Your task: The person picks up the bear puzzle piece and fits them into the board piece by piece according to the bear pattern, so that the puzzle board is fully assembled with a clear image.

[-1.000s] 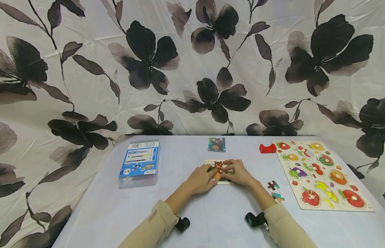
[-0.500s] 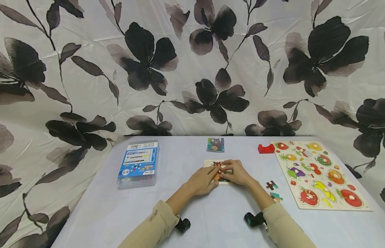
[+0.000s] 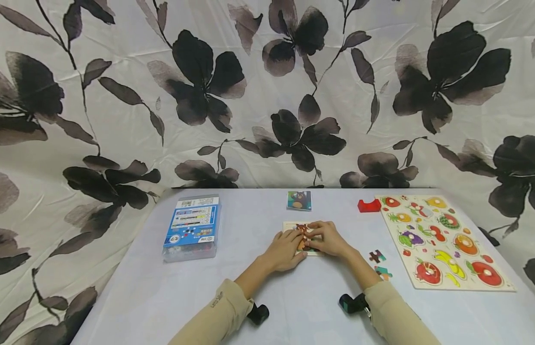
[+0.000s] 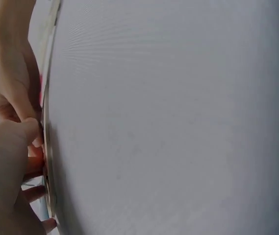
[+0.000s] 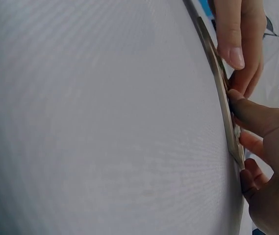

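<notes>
A small wooden jigsaw puzzle board with a brown bear picture lies flat on the white table, mostly covered by both hands. My left hand reaches over it from the left, its fairly straight fingers resting on the bear. From the right, my right hand has its fingers bent at the board, with thumb and index near the left fingertips. In the right wrist view the right thumb touches the board and other fingers reach its edge. Whether a single piece sits between them is hidden. Two loose puzzle pieces lie to the right.
A bear picture card lies behind the board. At left is a clear plastic box with a blue label. A red block sits by a fruit puzzle board at right. A floral curtain hangs behind the table.
My left hand has flattened, its fingers now laid closer together over the bear, and its wrist has shifted slightly right. The right hand stays at the board almost unmoved.
</notes>
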